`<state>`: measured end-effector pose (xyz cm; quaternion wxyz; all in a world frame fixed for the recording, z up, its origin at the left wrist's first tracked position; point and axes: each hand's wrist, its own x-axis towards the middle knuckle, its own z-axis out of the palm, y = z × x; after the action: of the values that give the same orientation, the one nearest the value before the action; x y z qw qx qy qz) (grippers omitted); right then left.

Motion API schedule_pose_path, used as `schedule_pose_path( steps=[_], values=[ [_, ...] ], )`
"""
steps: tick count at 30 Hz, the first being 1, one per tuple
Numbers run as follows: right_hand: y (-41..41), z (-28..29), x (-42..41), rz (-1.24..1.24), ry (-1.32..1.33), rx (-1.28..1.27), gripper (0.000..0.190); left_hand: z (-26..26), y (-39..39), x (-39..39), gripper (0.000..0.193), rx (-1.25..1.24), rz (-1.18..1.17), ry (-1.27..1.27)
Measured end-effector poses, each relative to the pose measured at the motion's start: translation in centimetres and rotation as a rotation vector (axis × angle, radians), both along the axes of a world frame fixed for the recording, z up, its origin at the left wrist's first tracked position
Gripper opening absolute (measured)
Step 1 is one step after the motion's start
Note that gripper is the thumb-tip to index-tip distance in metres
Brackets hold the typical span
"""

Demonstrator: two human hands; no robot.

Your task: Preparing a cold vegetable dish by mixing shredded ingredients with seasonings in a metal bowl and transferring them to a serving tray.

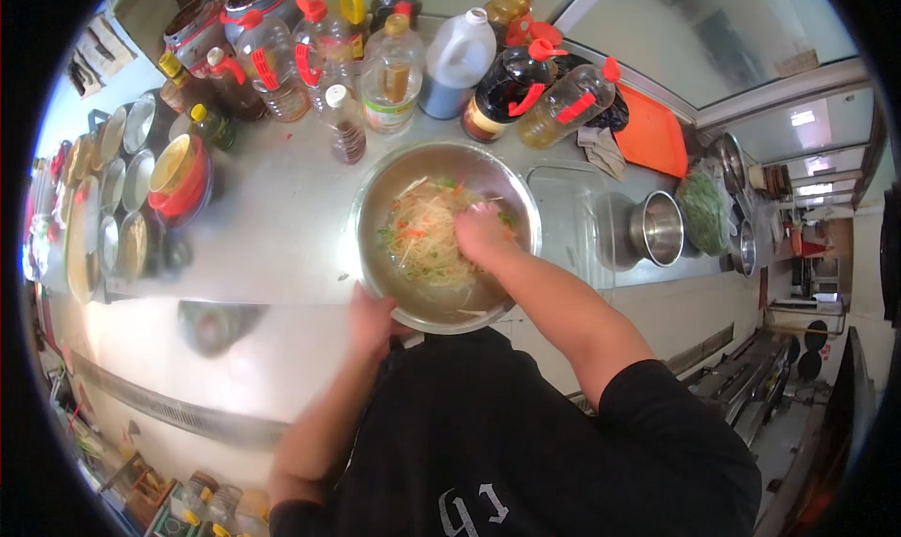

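Observation:
A large stainless steel mixing bowl [450, 310] sits at the front edge of the steel counter, right before me. Inside it lies a pale heap of thin noodle-like shreds [426, 231], mixed with orange shreds and green leafy bits. My left hand [372, 320] holds the bowl's rim at the near left, its thumb against the outer edge. Down in the bowl, my right hand [482, 233] presses into the right side of the heap. The food hides its fingertips, so their grip does not show.
Bottles of dark and clear liquids, among them a white jug [459, 62], line the counter's back. A clear tray [570, 206], a small steel bowl [658, 228] and bagged greens [704, 209] stand right. A red bowl [184, 195] and several steel containers [137, 178] are left.

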<state>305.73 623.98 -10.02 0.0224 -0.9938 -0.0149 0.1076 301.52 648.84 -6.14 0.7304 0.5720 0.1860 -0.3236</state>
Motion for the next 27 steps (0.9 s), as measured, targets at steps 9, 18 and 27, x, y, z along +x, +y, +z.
schedule_pose_path(
  steps=[9, 18, 27],
  values=[
    [0.9, 1.0, 0.4, -0.012, 0.086, -0.057, 0.016, 0.6, -0.2, 0.3, 0.054, 0.042, 0.004, 0.022],
    [0.4, 0.2, -0.2, -0.035, 0.017, -0.007, 0.012, 1.2, -0.3, 0.2, 0.056, 0.051, 0.008, 0.016],
    [-1.0, -2.7, -1.0, -0.149, -0.082, 0.091, 0.013, 1.5, -0.3, 0.3, 0.056, 0.037, 0.006, 0.035]
  ],
)
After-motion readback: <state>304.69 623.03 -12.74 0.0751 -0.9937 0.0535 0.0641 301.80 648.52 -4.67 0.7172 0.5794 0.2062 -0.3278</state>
